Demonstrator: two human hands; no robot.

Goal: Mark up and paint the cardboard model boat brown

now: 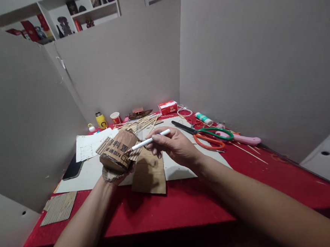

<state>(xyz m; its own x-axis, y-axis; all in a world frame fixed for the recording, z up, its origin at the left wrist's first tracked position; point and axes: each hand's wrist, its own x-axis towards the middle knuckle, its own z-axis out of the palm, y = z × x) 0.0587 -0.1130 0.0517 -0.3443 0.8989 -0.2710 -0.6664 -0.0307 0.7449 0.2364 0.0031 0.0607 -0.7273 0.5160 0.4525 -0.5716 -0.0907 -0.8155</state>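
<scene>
My left hand holds up a small cardboard model from below, its fingers mostly hidden behind it. The model has a rounded brown body with black printed characters and corrugated strips at its sides. In my right hand, a white pen is pinched between thumb and fingers. Its brownish tip meets or nearly meets the printed face of the model. Beneath both hands lies a flat brown cardboard piece on a large pale sheet.
Large scissors with green and orange handles lie to the right, by a pink-handled tool. Thin sticks, a paper cup and a yellow bottle stand behind. A phone and corrugated cardboard lie left.
</scene>
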